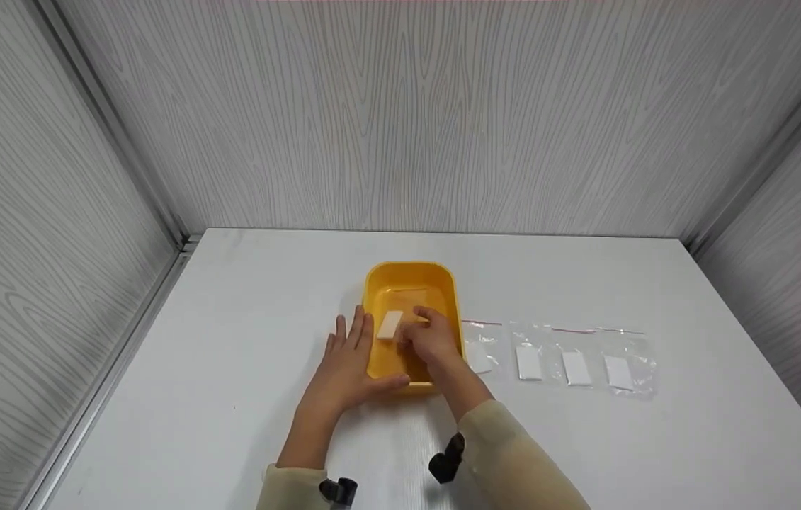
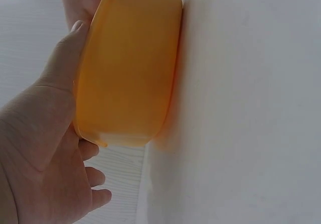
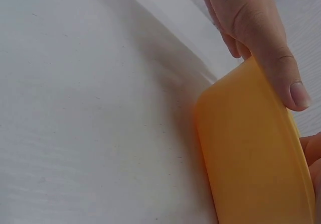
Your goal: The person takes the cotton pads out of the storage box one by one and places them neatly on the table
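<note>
A yellow plastic bin (image 1: 451,290) stands on the white table. My left hand (image 1: 343,375) rests against its near left corner, fingers straight along the left side and thumb over the front rim. The left wrist view also shows this hand (image 2: 50,133) against the bin (image 2: 130,63). Inside the bin lies a white rectangular block (image 1: 390,325). Just right of that block, my right hand (image 1: 435,343) reaches down into the bin with bent fingers. What its fingertips touch is hidden. In the right wrist view, the bin wall (image 3: 251,148) covers most of this hand.
Several clear zip bags, each with a white block inside, lie in a row right of the bin, among them one bag (image 1: 529,363) and the rightmost bag (image 1: 618,372). Grey wood-grain panels (image 1: 400,120) enclose the table (image 1: 230,319) at the back and sides.
</note>
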Demonstrator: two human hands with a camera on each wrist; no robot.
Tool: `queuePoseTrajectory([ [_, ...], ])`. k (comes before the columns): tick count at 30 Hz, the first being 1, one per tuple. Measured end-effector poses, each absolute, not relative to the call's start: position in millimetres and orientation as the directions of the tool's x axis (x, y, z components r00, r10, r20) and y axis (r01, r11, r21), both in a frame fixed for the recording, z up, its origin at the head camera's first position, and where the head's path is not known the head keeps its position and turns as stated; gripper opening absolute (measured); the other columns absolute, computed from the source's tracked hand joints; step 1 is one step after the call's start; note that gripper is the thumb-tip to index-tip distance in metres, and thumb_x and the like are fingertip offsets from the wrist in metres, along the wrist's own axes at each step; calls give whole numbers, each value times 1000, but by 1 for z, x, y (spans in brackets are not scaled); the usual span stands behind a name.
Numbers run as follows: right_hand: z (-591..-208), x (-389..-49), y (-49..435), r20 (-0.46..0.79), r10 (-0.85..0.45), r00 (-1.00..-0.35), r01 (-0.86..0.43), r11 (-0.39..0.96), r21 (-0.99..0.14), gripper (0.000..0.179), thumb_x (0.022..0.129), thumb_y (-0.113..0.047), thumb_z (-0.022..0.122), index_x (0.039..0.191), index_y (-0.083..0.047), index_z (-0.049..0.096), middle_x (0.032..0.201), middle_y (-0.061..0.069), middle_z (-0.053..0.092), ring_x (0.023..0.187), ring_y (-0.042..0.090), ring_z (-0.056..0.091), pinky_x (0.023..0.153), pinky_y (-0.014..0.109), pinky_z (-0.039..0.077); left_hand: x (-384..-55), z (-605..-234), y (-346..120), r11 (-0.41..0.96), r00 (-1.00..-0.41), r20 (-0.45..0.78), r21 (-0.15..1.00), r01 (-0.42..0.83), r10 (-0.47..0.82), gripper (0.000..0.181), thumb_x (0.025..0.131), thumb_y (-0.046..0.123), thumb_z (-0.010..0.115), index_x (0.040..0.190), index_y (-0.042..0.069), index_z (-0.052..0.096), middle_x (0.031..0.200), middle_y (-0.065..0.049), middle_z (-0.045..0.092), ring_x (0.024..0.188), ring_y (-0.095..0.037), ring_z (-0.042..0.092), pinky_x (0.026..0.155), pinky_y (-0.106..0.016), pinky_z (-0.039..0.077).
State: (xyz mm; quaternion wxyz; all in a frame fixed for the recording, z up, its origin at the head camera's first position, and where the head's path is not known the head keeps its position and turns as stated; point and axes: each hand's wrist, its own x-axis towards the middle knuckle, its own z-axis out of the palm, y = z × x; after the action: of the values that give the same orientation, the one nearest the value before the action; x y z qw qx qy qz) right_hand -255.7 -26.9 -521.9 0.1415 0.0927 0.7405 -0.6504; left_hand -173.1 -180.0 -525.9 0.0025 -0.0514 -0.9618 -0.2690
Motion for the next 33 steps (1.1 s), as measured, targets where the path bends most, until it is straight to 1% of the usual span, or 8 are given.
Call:
queuePoseTrajectory([
  [5,-520,-257,-24,-326,-61,-943,320,91,-943,51,94,-9,67,142,-12,51,106,9,69,87,24,66,82,31,57,-175,-525,-179,846,-995,19,525,91,95,124,75,76,67,160,8,8,168,-6,-3,154,-36,-4,123,-52,6],
  [8,-516,-258,-21,-310,-66,-949,306,61,-950,50,94,-12,68,142,-14,52,111,8,68,90,24,66,85,31,58,-175,-525,-178,847,-995,23,523,95,98,123,75,75,67,160,8,9,168,-6,-3,154,-37,-3,123,-52,7],
  [12,-505,-256,-16,-271,-110,-956,272,6,-962,50,94,-3,65,141,-12,53,115,11,68,95,23,67,88,33,58,-175,-524,-179,850,-995,22,518,92,95,123,75,76,67,160,7,10,168,-6,-3,154,-38,-3,123,-52,7],
  [15,-496,-253,-9,-247,-145,-958,255,-36,-966,51,93,3,62,141,-11,53,117,12,68,96,23,68,87,33,58,-175,-525,-179,851,-996,11,518,85,93,124,75,78,66,160,7,10,168,-6,-3,154,-37,-4,124,-52,7],
  [20,-481,-247,9,-210,-178,-961,228,-90,-970,50,93,4,61,141,-12,52,119,12,68,95,22,68,86,32,58,-175,-524,-180,846,-995,14,525,89,96,124,75,78,65,160,8,9,168,-6,-3,154,-37,-3,123,-52,7],
  [26,-471,-244,33,-214,-185,-959,240,-131,-962,49,93,4,62,138,-14,54,120,11,68,92,21,66,87,32,58,-177,-521,-180,850,-994,18,517,99,105,123,76,75,67,160,6,8,168,-7,-3,154,-38,-2,123,-52,8],
  [30,-471,-241,49,-207,-190,-960,237,-152,-960,51,92,5,63,139,-14,54,121,12,68,95,22,66,88,32,58,-178,-522,-181,853,-993,14,510,110,119,124,76,74,68,159,4,8,168,-10,-4,153,-38,-3,123,-52,9],
  [33,-470,-236,62,-209,-191,-959,238,-144,-960,53,92,5,62,141,-14,52,124,13,66,101,22,66,90,33,57,-178,-523,-179,866,-993,3,490,104,118,124,76,75,67,159,3,9,168,-10,-3,154,-37,-4,123,-51,8],
])
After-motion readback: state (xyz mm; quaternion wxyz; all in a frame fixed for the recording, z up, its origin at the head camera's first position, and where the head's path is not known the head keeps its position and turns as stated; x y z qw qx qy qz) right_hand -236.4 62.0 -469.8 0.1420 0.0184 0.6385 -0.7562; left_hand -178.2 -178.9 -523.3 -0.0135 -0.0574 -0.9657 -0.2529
